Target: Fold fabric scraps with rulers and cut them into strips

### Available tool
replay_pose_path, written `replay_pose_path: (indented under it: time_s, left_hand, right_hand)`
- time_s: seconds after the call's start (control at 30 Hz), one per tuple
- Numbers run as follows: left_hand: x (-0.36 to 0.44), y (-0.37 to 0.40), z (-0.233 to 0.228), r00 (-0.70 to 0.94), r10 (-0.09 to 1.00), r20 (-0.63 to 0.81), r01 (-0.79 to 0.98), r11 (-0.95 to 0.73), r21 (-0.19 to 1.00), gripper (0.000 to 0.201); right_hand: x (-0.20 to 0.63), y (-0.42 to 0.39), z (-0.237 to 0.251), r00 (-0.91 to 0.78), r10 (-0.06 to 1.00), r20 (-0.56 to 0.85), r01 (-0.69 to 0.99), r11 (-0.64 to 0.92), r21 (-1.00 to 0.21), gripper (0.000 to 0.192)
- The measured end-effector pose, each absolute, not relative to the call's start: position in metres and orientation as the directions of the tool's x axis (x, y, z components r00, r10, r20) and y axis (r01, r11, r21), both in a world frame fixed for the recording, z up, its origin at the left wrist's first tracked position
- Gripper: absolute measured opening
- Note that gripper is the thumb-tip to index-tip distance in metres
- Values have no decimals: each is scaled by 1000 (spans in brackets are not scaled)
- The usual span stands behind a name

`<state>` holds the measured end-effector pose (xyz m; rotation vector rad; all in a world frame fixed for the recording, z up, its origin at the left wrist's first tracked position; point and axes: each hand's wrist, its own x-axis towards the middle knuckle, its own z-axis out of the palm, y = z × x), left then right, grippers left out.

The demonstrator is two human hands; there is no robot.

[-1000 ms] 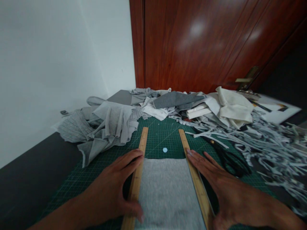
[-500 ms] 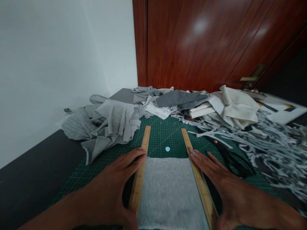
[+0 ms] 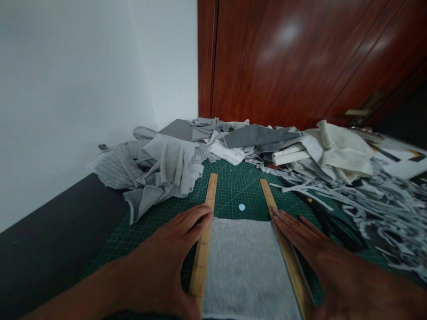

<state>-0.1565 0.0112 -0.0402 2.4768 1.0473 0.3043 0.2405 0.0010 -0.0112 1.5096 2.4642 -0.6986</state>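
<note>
A dark table (image 3: 50,231) stands in the corner of a room, with a white wall (image 3: 73,71) on its left side and a red-brown wooden door (image 3: 300,58) behind its far edge. A brass door handle (image 3: 365,106) shows at the right of the door. On the table lies a green cutting mat (image 3: 233,186) printed with a fine grid of pale lines; small marks run along the grid, but they are too small to read. A small pale round dot (image 3: 242,207) sits on the mat, just beyond the far edge of the grey fabric piece (image 3: 247,266).

The grey fabric piece lies flat on the near part of the mat, between two wooden rulers. The left ruler (image 3: 205,249) and the right ruler (image 3: 283,244) lie along its two side edges and reach past it toward the far edge of the mat. Their scale marks are blurred and cannot be read.

The left hand (image 3: 167,262) lies flat and spread on the left ruler, fingers stretched forward, thumb near the ruler's near end. The right hand (image 3: 320,258) lies flat beside the right ruler, fingers touching its outer edge; it grips nothing.

A heap of grey cloth (image 3: 156,173) covers the far left corner of the mat. White folded cloth (image 3: 333,151) lies at the far right, and thin cut strips (image 3: 383,204) spread toward the right edge. Dark scissors (image 3: 336,222) lie just beside the right hand.
</note>
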Motion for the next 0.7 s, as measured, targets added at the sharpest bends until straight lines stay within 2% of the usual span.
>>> replay_pose_path:
  time_s: [0.23,0.33,0.43,0.5,0.53,0.63,0.7]
  left_hand:
    - [-154,12,-41,698,714,48,616,-634,467,151]
    - [-155,11,-43,700,712,45,614,-634,471,153]
    - [-157,11,-45,694,718,57,613,-630,477,155]
    - [-157,11,-46,688,723,62,616,-628,476,155]
    - [-157,11,-46,685,726,63,620,-626,473,154]
    - [-156,12,-46,682,728,68,622,-627,469,153]
    - [-156,12,-45,686,725,60,624,-629,463,152]
  right_hand:
    - [249,1,-31,-492,810,-318,869,441,-223,175]
    - [244,-1,-23,-475,804,-357,880,440,-180,178]
    - [238,0,-4,-473,786,-397,880,438,-181,171]
    - [232,5,12,-495,786,-370,869,444,-219,153]
    - [227,10,19,-515,786,-342,857,460,-234,133]
    - [205,33,33,-601,793,-103,792,572,-214,76]
    - [186,52,33,-639,770,6,752,626,-205,50]
